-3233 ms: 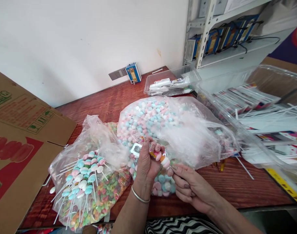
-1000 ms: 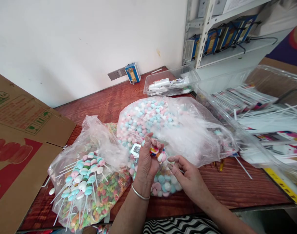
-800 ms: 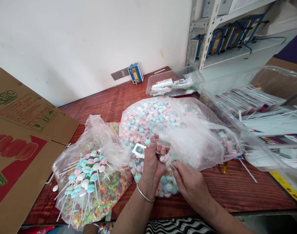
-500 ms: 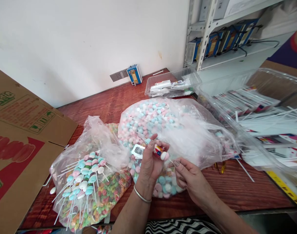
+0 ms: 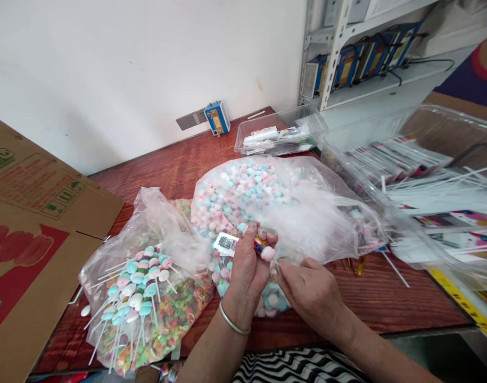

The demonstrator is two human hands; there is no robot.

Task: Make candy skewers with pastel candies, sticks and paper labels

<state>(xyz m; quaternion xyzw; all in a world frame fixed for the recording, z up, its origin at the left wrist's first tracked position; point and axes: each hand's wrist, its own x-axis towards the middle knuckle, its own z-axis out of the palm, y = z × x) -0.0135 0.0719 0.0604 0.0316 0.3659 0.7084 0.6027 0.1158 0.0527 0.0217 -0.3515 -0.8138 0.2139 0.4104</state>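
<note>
Over the bag of marshmallows, my left hand (image 5: pixel 249 266) is closed around a small bundle. A white card with a black square code (image 5: pixel 226 243) juts out on its left, and a pink-and-white marshmallow (image 5: pixel 267 254) pokes out on the right. Something red, yellow and blue shows between the fingers, mostly hidden. My right hand (image 5: pixel 313 295) pinches the thin white stick (image 5: pixel 276 261) at that marshmallow; most of the stick is covered by the fingers. The clear bag of pastel marshmallows (image 5: pixel 235 186) lies just behind and beneath both hands.
At left, marshmallows on sticks (image 5: pixel 137 287) lie on a bag of coloured rings (image 5: pixel 179 314), beside a cardboard box (image 5: pixel 39 223). Clear bins (image 5: pixel 335 159) of printed cards and white sticks stand at right. A smaller clear tray (image 5: pixel 281 130) and blue device (image 5: pixel 217 118) sit at the back.
My right hand has turned so its back faces up more, and its fingers have come nearer the marshmallow. My left hand keeps its hold. The view has shifted slightly.
</note>
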